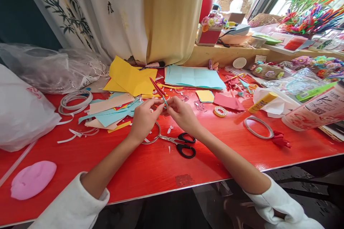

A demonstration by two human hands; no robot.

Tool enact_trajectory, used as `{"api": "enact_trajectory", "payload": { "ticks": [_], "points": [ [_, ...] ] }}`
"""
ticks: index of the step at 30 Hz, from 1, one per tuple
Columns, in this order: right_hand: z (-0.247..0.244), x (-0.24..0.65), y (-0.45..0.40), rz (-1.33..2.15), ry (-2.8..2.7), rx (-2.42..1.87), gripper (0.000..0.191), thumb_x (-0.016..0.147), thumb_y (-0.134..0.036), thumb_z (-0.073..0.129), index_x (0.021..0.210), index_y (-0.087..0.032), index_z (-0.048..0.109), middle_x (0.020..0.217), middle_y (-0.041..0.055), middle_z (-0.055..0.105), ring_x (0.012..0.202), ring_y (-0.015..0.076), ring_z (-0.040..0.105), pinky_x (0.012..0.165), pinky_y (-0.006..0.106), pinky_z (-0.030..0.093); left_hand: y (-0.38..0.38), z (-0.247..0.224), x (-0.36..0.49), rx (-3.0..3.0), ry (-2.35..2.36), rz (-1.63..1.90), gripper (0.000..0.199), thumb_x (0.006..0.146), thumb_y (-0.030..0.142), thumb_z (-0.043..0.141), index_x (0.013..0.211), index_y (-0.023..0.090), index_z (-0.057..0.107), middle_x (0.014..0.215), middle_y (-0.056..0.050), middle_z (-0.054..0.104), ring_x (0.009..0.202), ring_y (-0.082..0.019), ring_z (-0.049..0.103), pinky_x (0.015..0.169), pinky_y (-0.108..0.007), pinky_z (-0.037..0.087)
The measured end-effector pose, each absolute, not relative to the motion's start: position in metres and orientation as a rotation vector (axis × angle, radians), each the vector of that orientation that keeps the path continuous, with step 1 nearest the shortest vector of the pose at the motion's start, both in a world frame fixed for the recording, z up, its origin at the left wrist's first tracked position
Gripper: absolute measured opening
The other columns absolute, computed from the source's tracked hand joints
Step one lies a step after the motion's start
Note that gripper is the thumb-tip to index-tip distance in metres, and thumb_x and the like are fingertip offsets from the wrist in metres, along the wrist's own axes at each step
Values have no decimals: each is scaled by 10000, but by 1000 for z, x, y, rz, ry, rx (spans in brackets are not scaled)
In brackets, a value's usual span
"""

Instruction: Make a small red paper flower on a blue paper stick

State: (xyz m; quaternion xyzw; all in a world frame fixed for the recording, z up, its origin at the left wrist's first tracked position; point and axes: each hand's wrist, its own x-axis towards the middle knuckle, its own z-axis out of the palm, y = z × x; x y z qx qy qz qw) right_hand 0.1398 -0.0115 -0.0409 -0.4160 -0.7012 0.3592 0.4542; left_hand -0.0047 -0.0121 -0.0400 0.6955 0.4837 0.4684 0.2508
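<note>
Above the middle of the red table (150,182), my left hand (145,118) and my right hand (184,114) meet, fingertips pinched together. Between them is a thin folded paper piece (157,87), red at its pointed upper end and light blue near the fingers. Its lower end is hidden by my fingers. Below my hands lie black-handled scissors (185,145), with the blade tips touching or close to a thin tape ring (157,136). Left of my left hand is a pile of blue, peach and yellow paper scraps (113,109).
Yellow paper (131,75) and blue sheets (195,77) lie behind my hands. Rightward are red paper (228,102), a small tape roll (219,111), a glue stick (262,102), a tape ring (258,127) and a tilted cup (314,109). Plastic bags (24,111) and pink material (33,180) occupy the left.
</note>
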Motion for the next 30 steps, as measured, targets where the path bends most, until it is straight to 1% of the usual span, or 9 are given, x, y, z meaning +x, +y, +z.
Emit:
{"api": "enact_trajectory", "payload": {
  "ticks": [3,5,8,14,18,20,25,28,30],
  "points": [
    [-43,139,-12,912,-1718,-1046,82,799,-139,439,832,-203,477,771,10,656,740,141,665,691,289,535,-9,-42,-4,1575,1225,1205,279,767,370,561,944,168,636,862,-45,656,646,-140,601,500,-249,508],
    [-45,138,-12,983,-1669,-1030,43,807,-163,453,810,-202,472,774,6,655,733,136,666,691,288,542,-6,-41,-6,1458,1144,1194,276,753,366,572,912,154,647,810,-44,641,600,-125,571,455,-239,497],
    [-46,137,-10,1143,-1555,-966,81,816,-248,501,782,-197,447,750,1,652,691,128,666,684,295,557,-3,-36,-9,1401,1048,1196,256,741,350,586,884,153,667,755,-32,627,603,-114,551,491,-241,498],
    [-35,143,-8,1264,-1535,-951,166,797,-311,550,734,-179,471,675,-1,638,627,123,653,655,296,561,-4,-32,-8,1488,1056,1160,228,722,293,594,898,178,682,886,-37,636,625,-102,536,513,-228,448],
    [-28,146,-10,1299,-1568,-933,123,794,-284,552,784,-162,542,666,1,630,623,125,650,650,284,554,-3,-34,-11,1515,1013,1188,221,744,331,586,882,182,673,735,-4,596,528,-75,467,505,-234,412],
    [-26,147,-10,1323,-1554,-916,131,786,-286,563,797,-156,569,683,5,637,614,123,648,636,274,550,-2,-35,-13,1562,980,1199,217,744,340,596,877,184,668,737,-1,587,522,-71,458,518,-239,411],
    [-25,150,-9,1368,-1512,-904,133,755,-277,605,752,-144,595,669,14,656,589,129,651,613,275,549,-1,-33,-17,1792,958,1178,215,763,345,580,888,195,671,873,-40,599,672,-119,528,564,-247,438],
    [-27,151,-7,1384,-1524,-905,153,764,-287,599,798,-140,624,689,25,670,613,134,662,636,284,559,0,-32,-20,1913,963,1144,211,775,319,566,917,198,664,938,-53,593,807,-150,548,595,-239,450],
    [-29,151,-7,1338,-1574,-911,175,785,-287,571,852,-142,643,705,30,674,630,135,667,655,290,564,0,-32,-21,1962,978,1138,207,778,298,564,934,199,657,927,-47,587,815,-149,548,598,-234,447]
  ]
}}
